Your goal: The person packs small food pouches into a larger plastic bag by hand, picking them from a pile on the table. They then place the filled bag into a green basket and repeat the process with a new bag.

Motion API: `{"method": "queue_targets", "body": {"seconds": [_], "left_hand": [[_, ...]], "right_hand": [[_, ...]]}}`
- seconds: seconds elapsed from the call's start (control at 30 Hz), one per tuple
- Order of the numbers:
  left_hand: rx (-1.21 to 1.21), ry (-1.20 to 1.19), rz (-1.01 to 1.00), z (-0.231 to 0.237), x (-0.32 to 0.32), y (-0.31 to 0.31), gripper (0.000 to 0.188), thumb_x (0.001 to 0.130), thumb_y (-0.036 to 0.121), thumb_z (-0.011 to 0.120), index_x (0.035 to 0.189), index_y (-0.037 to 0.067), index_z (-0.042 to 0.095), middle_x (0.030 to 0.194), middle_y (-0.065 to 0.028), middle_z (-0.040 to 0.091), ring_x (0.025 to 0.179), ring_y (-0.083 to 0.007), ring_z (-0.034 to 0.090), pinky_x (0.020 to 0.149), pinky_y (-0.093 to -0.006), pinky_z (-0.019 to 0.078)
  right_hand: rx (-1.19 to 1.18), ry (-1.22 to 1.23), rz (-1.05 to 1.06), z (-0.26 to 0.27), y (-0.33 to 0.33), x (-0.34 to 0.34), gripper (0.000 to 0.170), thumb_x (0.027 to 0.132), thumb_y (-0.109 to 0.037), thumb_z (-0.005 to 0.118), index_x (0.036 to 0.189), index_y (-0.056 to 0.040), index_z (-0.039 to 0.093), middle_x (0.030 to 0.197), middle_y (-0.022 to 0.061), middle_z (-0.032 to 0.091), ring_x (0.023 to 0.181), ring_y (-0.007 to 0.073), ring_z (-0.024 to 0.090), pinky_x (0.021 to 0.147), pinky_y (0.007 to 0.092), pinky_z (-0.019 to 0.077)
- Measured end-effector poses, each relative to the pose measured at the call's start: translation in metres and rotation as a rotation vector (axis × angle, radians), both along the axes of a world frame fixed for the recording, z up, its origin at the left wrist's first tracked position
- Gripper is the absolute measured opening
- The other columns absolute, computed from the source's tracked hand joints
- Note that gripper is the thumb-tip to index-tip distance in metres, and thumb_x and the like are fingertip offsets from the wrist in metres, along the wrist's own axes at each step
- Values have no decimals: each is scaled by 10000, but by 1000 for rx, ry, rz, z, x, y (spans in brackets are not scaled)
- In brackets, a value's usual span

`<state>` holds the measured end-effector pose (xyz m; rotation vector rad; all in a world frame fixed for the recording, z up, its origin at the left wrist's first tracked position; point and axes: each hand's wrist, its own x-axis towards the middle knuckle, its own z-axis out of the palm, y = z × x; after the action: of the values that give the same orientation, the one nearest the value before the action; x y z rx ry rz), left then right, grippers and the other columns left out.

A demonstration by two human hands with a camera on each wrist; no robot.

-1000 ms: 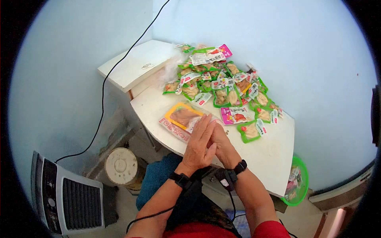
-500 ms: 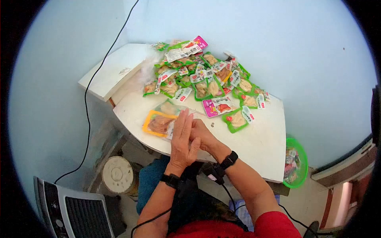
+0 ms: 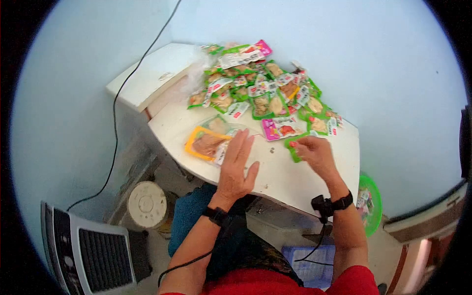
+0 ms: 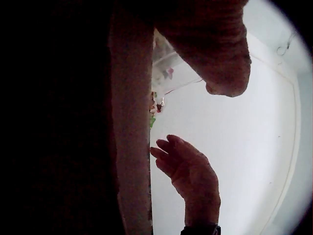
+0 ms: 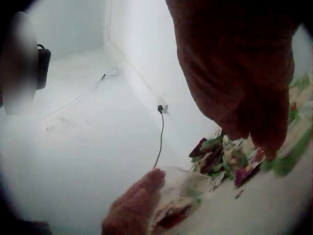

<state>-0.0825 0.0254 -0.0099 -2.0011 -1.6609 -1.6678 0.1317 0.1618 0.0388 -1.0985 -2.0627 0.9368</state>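
Observation:
My left hand (image 3: 236,169), fingers straight and thumb spread, rests at the right end of a clear bag (image 3: 231,129). In it lies a yellow-edged packet (image 3: 209,143) of brown meat, with a pale food piece behind. My right hand (image 3: 317,153) reaches down over a green-edged food packet (image 3: 291,152), fingers bent and fingertips right at it. The hand covers most of that packet, and I cannot tell whether the fingers pinch it. In the right wrist view, the left hand (image 5: 134,203) stands beside the clear bag. The left wrist view shows the right hand (image 4: 188,171) at the tabletop.
A heap of green-edged food packets (image 3: 275,105) covers the back of the white table (image 3: 314,184). A pink and white packet (image 3: 281,129) lies before it. A green basket (image 3: 377,209) stands right, a lidded bucket (image 3: 147,204) and air cooler (image 3: 101,255) left.
My right hand has left the left hand's side and swung right to the green-edged packet. The left hand stays at the clear bag. Head view shifted.

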Motion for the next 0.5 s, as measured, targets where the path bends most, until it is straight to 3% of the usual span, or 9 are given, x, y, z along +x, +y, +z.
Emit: {"method": "queue_targets", "body": {"seconds": [0.03, 0.13, 0.23, 0.33, 0.43, 0.5], "left_hand": [[-12, 4, 0, -2, 0, 1, 575, 856, 123, 601, 1392, -21, 451, 1476, -232, 403, 1383, -416, 355, 1146, -482, 275], [-8, 4, 0, -3, 1, 2, 552, 851, 116, 614, 1370, -13, 478, 1447, -221, 439, 1347, -404, 402, 1134, -469, 307], [-17, -9, -1, -5, 2, 3, 530, 849, 119, 619, 1348, -10, 496, 1421, -221, 462, 1297, -404, 451, 1109, -452, 348], [-33, -29, -7, -4, 2, 3, 520, 840, 107, 623, 1333, -14, 506, 1407, -222, 476, 1276, -407, 470, 1095, -451, 366], [-11, -22, 1, -4, 3, 4, 516, 830, 91, 626, 1321, -19, 512, 1393, -221, 490, 1254, -405, 490, 1081, -448, 384], [-14, -19, 8, -5, 3, 4, 514, 825, 83, 628, 1316, -20, 517, 1385, -219, 498, 1246, -403, 499, 1078, -449, 387]], "right_hand": [[179, -55, -54, -5, 8, 6, 222, 855, -146, 684, 965, 46, 702, 818, 145, 722, 692, 167, 681, 643, 303, 537], [179, -135, -127, -9, 22, 18, 292, 852, -168, 683, 1052, 44, 693, 949, 202, 717, 855, 262, 706, 780, 349, 548], [319, -288, -134, -19, 28, 20, 410, 860, -215, 671, 1172, 49, 641, 1126, 252, 665, 1046, 346, 652, 919, 392, 504], [296, -410, -93, -34, 35, 23, 530, 862, -257, 665, 1276, 58, 564, 1254, 290, 587, 1189, 408, 554, 1037, 426, 423], [223, -480, -79, -36, 40, 24, 570, 843, -237, 693, 1306, 56, 537, 1290, 244, 587, 1172, 357, 585, 1008, 377, 445], [218, -438, -92, -40, 40, 26, 567, 840, -247, 699, 1300, 48, 546, 1296, 243, 581, 1195, 371, 564, 1028, 388, 430]]}}
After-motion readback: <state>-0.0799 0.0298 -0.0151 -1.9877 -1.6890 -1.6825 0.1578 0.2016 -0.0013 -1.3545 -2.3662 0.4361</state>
